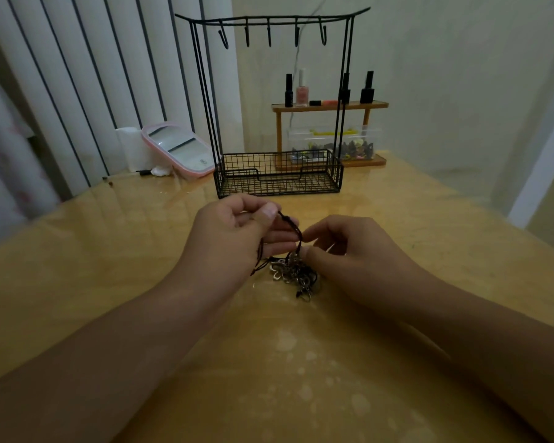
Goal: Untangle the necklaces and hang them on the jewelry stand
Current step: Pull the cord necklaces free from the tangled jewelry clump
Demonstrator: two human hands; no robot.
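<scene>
Head view, wire basket (279, 183) bare, clear box (335, 143) holding clips

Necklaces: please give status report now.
Left hand and right hand both pinch cords. Necklaces tangled on table. Jewelry stand hooks bare, nothing blocking.

Dim, soft, glare-streaked, edges warped

At twelve o'clock I see a black wire stand (271, 100) on the glossy yellow-tan table (109, 251), a pink-rimmed mirror (178, 148) at eleven, a pale pink bottle (301, 91) among black ones at one, and dark cords with silver charms (293, 270) at centre.
</scene>
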